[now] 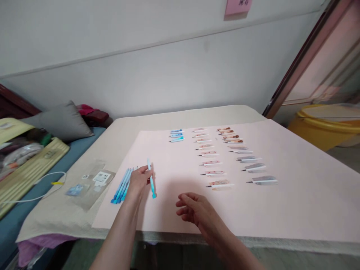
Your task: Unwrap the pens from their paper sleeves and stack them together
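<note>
My left hand (140, 179) pinches a light-blue pen (152, 183) with a turquoise end, held nearly upright just above the pale pink sheet. Beside that hand, to its left, lies a fanned bunch of blue pens (121, 187), partly hidden by my wrist. Over the sheet, nearer the front edge, my right hand (194, 210) is empty, its fingers loosely curved and apart. Farther back lie a short group of blue slim pieces (176, 135) with dark tips, a column of pink-patterned ones (211, 163), and a column of brown and grey ones (254, 166).
A clear plastic bag (94, 183) with a white label rests on the cream cloth (56, 213) at left. Past it are a white cord (42, 195) and a grey cushion (60, 120). A yellow tub (317, 125) stands at right, and a white wall (168, 75) closes off the back.
</note>
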Demonstrator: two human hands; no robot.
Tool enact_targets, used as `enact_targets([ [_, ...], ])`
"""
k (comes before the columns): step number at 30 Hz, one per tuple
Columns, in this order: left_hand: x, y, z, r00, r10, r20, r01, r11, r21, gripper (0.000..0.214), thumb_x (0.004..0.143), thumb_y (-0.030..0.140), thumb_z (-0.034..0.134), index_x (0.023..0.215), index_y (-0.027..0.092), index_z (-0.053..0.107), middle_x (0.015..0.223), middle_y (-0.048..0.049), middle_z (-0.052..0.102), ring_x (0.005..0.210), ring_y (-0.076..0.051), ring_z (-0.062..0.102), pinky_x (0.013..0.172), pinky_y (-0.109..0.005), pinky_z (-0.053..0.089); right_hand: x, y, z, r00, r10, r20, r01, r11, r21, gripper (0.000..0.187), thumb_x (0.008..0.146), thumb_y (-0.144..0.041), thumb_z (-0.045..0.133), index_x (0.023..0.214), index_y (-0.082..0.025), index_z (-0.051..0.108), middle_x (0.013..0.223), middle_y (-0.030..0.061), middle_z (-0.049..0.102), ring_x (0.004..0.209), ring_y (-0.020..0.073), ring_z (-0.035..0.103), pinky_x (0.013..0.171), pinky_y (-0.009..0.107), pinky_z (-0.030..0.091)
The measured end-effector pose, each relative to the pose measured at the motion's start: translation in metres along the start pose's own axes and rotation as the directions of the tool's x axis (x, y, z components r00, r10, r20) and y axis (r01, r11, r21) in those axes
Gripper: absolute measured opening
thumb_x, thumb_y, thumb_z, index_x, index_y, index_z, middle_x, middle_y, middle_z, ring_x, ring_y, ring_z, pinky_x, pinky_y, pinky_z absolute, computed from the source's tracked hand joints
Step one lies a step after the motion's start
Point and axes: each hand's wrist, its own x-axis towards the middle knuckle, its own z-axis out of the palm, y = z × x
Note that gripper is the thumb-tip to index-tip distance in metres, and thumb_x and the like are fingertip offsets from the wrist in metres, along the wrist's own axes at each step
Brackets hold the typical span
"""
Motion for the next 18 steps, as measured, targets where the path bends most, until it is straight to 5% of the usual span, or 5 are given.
enact_targets([
  [7,-0.009,0.010,0.007,0.999,-0.035,0.001,0.035,0.999,-0.018,0.028,0.063,0.012,0.061,0.091,0.009,0.064,0.059,-0.0008,0.059,0.049,-0.009,0.054,0.051,-0.022,0.045,-0.002,0.000,0.000,1.000,-0.003,0.017,0.003,1.000,-0.019,0.021,0.077,-0.033,0.058,0.081,-0.012,0.059,0.078,0.0068,0.062,0.056,0.0096,0.059,0.051,0.020,0.042],
  [13,-0.015,0.006,0.016,0.964,-0.190,0.185,0.234,0.937,-0.260,0.024,0.074,0.004,0.052,0.097,0.009,0.059,0.069,-0.0073,0.063,0.060,-0.014,0.062,0.062,-0.030,0.053,0.006,0.006,0.000,0.999,-0.032,0.007,0.033,0.999,-0.018,0.024,0.073,-0.031,0.060,0.087,-0.012,0.058,0.076,0.0054,0.062,0.061,0.0120,0.061,0.057,0.024,0.047],
  [18,-0.028,0.001,0.038,0.924,-0.252,0.288,0.360,0.825,-0.435,0.017,0.077,0.004,0.052,0.092,0.009,0.059,0.075,-0.0095,0.063,0.067,-0.015,0.064,0.068,-0.031,0.055,0.017,0.018,0.001,0.967,-0.255,-0.016,0.240,0.926,-0.290,0.031,0.068,-0.023,0.060,0.098,-0.015,0.058,0.073,0.0023,0.062,0.061,0.0141,0.060,0.057,0.027,0.047],
])
